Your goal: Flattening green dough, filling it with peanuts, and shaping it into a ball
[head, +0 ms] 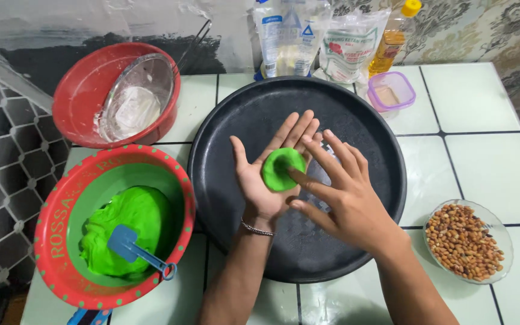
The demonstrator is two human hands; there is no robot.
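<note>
My left hand (266, 171) lies palm up over a large black round tray (356, 126), with a flattened disc of bright green dough (279, 167) resting in the palm. My right hand (341, 192) hovers beside it, fingers spread, and its index finger presses into the middle of the disc. A thin bracelet circles my left wrist. To the left, a red bowl with a green inside (61, 222) holds a big lump of the same green dough (130, 225) and a small blue scoop (133, 248).
A red basin (82, 90) with a glass bowl (142, 96) tilted inside stands at the back left. A glass dish of peanuts (466, 241) sits at the right. Plastic bags, an oil bottle (395, 36) and a small purple-rimmed tub (390, 91) line the back wall.
</note>
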